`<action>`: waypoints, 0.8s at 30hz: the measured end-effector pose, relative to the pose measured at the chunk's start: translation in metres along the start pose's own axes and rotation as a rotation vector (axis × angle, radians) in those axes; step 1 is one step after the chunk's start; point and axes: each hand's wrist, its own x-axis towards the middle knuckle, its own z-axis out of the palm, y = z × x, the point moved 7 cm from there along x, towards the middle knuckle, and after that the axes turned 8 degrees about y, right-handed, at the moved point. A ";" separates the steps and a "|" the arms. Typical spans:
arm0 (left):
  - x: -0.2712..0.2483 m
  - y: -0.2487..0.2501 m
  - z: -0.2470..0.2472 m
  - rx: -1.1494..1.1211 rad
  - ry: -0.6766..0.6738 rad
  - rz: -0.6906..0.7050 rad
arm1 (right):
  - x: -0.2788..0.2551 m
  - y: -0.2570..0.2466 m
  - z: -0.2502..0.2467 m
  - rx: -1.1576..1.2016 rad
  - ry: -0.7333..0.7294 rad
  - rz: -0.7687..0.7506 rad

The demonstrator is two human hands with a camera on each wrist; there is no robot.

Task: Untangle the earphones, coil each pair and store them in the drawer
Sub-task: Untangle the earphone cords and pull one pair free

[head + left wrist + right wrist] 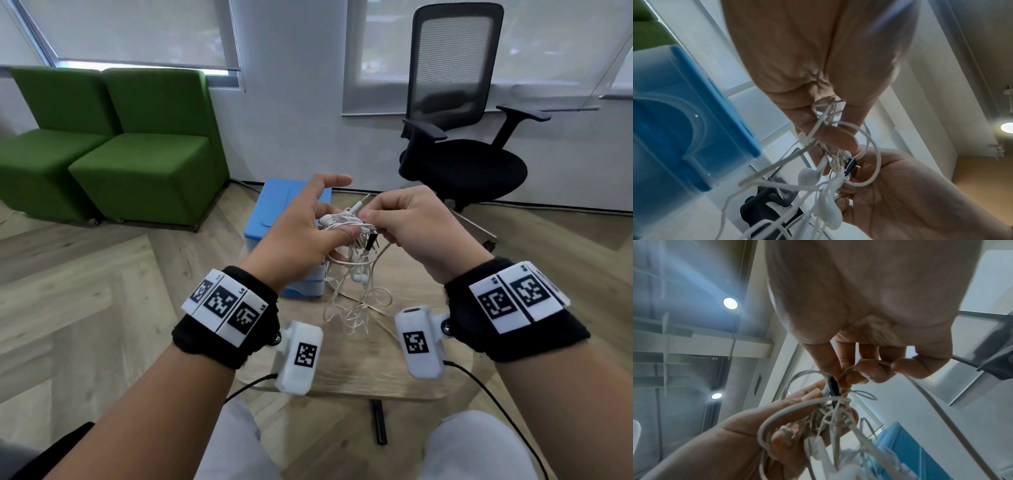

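A knot of white earphone cables (352, 240) hangs in the air between both hands above a small wooden table (363, 373). My left hand (305, 229) grips the bundle (830, 129) with thumb and lower fingers, the index finger sticking out straight. My right hand (404, 222) pinches a strand (863, 366) at the knot, beside a small black piece (832, 386). Loose loops and earbuds (359, 277) dangle down to the tabletop. A jack plug (363, 200) pokes up from the knot. The blue drawer unit (291, 212) stands on the table behind my left hand.
Two green armchairs (113, 147) stand at the back left, a black office chair (459, 137) at the back right. Wooden floor surrounds the table. Black cables (486, 380) run from the wrist cameras toward my lap.
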 end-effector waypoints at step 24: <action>0.001 -0.015 -0.003 -0.144 0.003 -0.136 | -0.010 -0.001 -0.006 0.129 0.018 0.038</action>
